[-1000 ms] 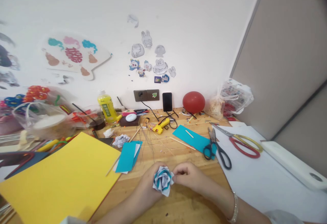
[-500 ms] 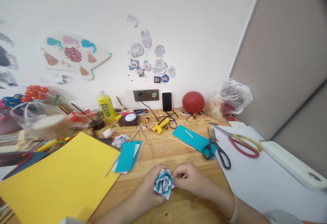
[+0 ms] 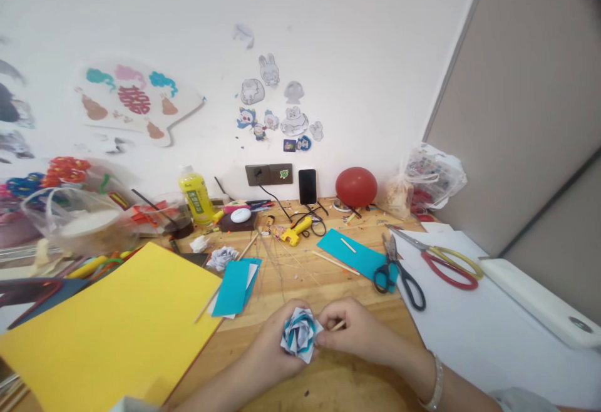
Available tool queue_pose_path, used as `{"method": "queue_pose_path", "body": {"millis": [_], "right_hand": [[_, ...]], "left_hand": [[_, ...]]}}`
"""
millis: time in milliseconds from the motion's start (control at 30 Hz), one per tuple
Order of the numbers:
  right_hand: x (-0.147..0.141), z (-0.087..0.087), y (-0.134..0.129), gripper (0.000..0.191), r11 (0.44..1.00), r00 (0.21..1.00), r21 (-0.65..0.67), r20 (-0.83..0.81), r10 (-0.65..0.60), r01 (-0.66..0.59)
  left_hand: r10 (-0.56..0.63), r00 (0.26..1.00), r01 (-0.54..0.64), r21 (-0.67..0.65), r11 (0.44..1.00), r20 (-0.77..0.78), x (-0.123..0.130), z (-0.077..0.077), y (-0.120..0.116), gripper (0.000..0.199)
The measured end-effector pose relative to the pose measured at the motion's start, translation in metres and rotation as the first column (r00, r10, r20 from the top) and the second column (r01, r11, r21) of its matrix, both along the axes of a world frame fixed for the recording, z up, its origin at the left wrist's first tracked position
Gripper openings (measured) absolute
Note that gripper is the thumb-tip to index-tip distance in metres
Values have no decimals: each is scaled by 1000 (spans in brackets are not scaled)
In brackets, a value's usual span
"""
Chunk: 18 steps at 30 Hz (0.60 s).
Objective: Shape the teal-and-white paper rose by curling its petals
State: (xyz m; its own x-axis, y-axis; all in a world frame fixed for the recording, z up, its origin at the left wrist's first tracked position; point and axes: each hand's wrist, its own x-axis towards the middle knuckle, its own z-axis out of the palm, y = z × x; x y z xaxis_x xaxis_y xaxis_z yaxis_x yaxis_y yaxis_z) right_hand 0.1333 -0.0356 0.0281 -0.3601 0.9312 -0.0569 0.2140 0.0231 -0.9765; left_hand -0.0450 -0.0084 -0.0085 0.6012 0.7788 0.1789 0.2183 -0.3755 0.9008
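Note:
Over the front of the wooden table, a blue and white paper rose (image 3: 299, 335) faces up, with my left hand (image 3: 270, 343) closed around its underside. My right hand (image 3: 354, 330) is beside it on the right, fingers curled in a pinch on a thin wooden stick (image 3: 338, 325). The right thumb and fingertip touch the rose's outer petal. Where the far end of the stick goes is hidden by my fingers. Blue and white paper pieces (image 3: 235, 290) lie beyond my left hand.
A yellow sheet (image 3: 117, 318) covers the left side. Black-handled scissors (image 3: 397, 274) and red-and-yellow-handled scissors (image 3: 451, 265) lie at right. Further back are a yellow glue gun (image 3: 295, 231), a blue strip (image 3: 359, 258), a red balloon (image 3: 355, 186), a phone (image 3: 307, 186) and a bottle (image 3: 195, 196).
The rose has turned slightly and shifted a little left in my left hand. More of the stick shows in my right hand, still at the petal's edge.

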Motion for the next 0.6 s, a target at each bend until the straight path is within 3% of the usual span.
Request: {"method": "queue_pose_path", "body": {"millis": [300, 600], "right_hand": [[0, -4, 2, 26, 992, 998, -109, -30, -59, 56], [-1, -6, 5, 25, 993, 995, -55, 5, -104, 104]], "left_hand": [[24, 1000, -24, -11, 1000, 11, 2, 4, -1, 32], [30, 999, -29, 17, 999, -39, 1, 10, -2, 29]]}}
